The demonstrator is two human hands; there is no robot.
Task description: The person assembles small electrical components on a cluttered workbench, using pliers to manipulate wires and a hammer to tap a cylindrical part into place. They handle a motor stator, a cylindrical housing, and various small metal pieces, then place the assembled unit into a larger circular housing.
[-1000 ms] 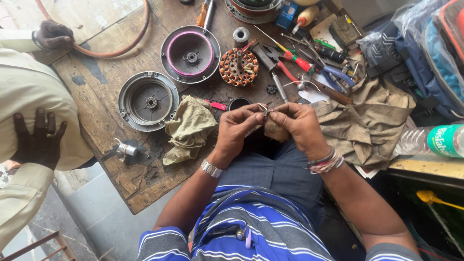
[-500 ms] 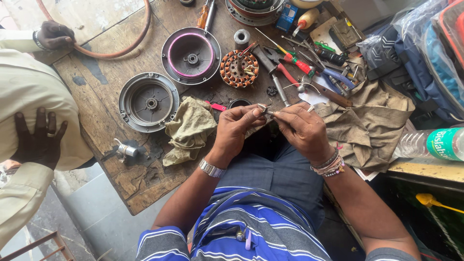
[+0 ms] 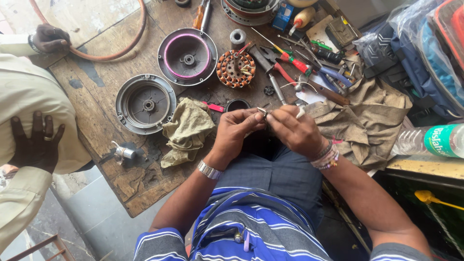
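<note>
Mid-frame, the left hand (image 3: 235,131) and right hand (image 3: 293,129) met, fingers of both pinched closed on a small metal part (image 3: 262,112) between them.

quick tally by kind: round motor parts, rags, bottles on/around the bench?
Round housing covers: 2, a grey one and a pink-ringed one
Copper-wound stator: 1
Rags: 2, a crumpled one and a spread one
Clear plastic bottle: 1
Total: 6
</note>
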